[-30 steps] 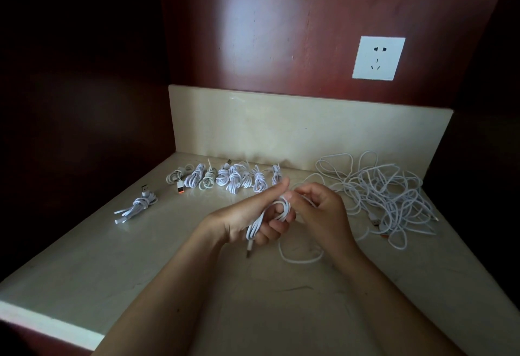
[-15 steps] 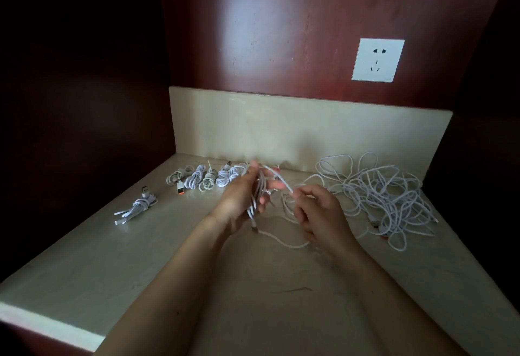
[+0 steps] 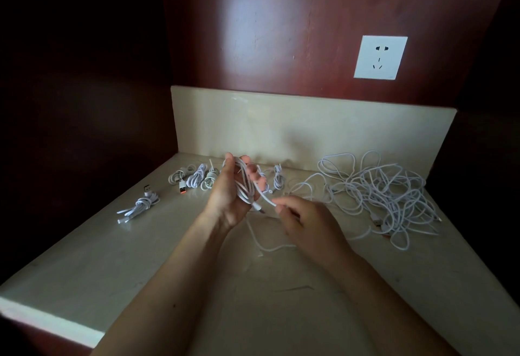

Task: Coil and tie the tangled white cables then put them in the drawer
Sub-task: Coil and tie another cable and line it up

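My left hand (image 3: 229, 195) is raised above the counter with a white cable coil (image 3: 245, 184) wound round its fingers. My right hand (image 3: 305, 223) pinches the free length of that same cable just right of the coil. The rest of this cable trails down in a loop on the counter (image 3: 261, 243). A pile of tangled white cables (image 3: 377, 195) lies at the right rear. Several tied bundles (image 3: 197, 178) sit in a row along the back, partly hidden behind my left hand. One more tied bundle (image 3: 139, 205) lies apart at the left. No drawer is in view.
The pale stone counter (image 3: 140, 265) has a backsplash (image 3: 309, 130) behind and dark wooden walls on both sides. A white wall socket (image 3: 380, 57) sits above the backsplash at the right. The counter's front edge (image 3: 50, 324) runs along the lower left.
My left hand has lifted and turned upright with more cable wound on it. My right hand has moved down and right, drawing the free length out.
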{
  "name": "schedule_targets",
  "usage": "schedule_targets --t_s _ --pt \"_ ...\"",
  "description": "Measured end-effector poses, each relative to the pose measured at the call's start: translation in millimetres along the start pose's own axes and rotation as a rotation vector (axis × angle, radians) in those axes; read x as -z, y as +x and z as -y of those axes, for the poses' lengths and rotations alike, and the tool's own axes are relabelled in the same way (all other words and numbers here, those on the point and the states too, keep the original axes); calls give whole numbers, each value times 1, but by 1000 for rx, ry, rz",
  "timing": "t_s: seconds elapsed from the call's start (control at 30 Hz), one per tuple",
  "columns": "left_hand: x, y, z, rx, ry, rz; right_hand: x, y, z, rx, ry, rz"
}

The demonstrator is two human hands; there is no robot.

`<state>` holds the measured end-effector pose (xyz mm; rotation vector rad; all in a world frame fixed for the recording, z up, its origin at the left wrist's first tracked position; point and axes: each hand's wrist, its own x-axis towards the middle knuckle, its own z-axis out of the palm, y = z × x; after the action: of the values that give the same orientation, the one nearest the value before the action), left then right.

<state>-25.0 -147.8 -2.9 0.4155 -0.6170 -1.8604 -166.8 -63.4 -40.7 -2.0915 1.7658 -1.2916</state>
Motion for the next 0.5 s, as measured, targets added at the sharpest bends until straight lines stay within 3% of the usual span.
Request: schedule_targets --t_s 0.1,0.27,0.5 --pt "6 4 -5 -97 109 -74 -1 1 1 67 -37 17" --pt "8 1 5 -295 649 -194 2 2 12 9 212 63" --pt "1 -14 10 -47 1045 28 21 4 24 -271 862 107"
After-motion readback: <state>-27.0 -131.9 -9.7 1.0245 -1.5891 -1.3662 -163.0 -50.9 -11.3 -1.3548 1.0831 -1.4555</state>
